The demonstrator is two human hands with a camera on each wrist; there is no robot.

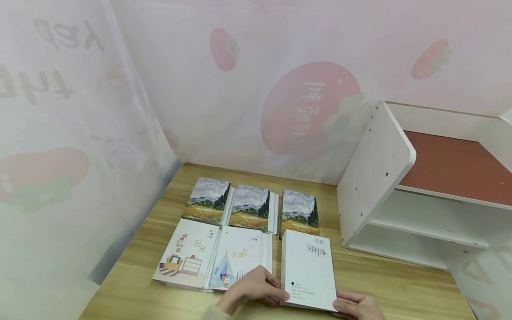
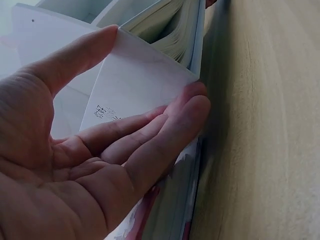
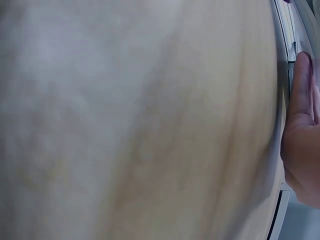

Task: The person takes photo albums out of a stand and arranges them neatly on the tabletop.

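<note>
We're squaring up the white paperback book with the black characters on its cover (image 1: 308, 271), lying at the near right of the wooden table (image 1: 400, 284). Left hand (image 1: 252, 289) is flat, fingers straight against its left edge; right hand (image 1: 358, 306) is pressing the near right corner, grip unclear. Best to push both sides evenly, staying clear of the tent-cover book (image 1: 238, 262) and the white shelf unit (image 1: 376, 173) farther right.
</note>
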